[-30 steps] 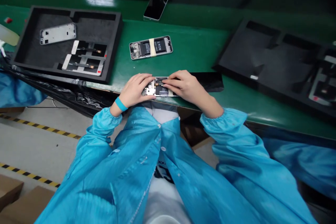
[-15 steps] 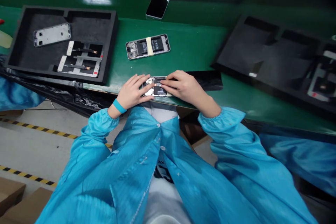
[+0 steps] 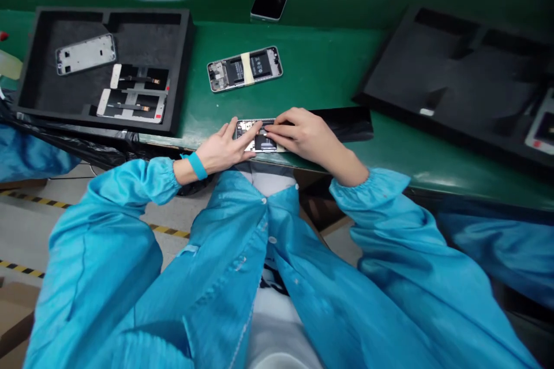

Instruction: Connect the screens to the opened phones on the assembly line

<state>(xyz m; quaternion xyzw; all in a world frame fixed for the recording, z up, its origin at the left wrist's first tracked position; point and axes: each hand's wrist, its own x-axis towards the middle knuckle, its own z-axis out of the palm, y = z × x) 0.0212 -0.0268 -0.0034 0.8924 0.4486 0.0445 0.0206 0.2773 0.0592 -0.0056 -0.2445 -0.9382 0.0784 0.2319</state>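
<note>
From my screen I see a blue smock (image 3: pixel 99 265) and a teal wristband (image 3: pixel 198 165). The bench (image 3: pixel 320 52) shows glossy green, the foam tray (image 3: pixel 108 12) black, the phone frame (image 3: pixel 243 125) silver, and the floor tape (image 3: pixel 168 230) runs in yellow-and-black stripes.

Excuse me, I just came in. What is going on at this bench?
A person in a blue smock sits at a green bench with both bare hands on an opened phone body. The fingers of the left hand, which has a blue wristband, and of the right hand rest on it from either side. Another opened phone, with tape across it, lies nearby, and a black foam tray holds phone parts.
</note>
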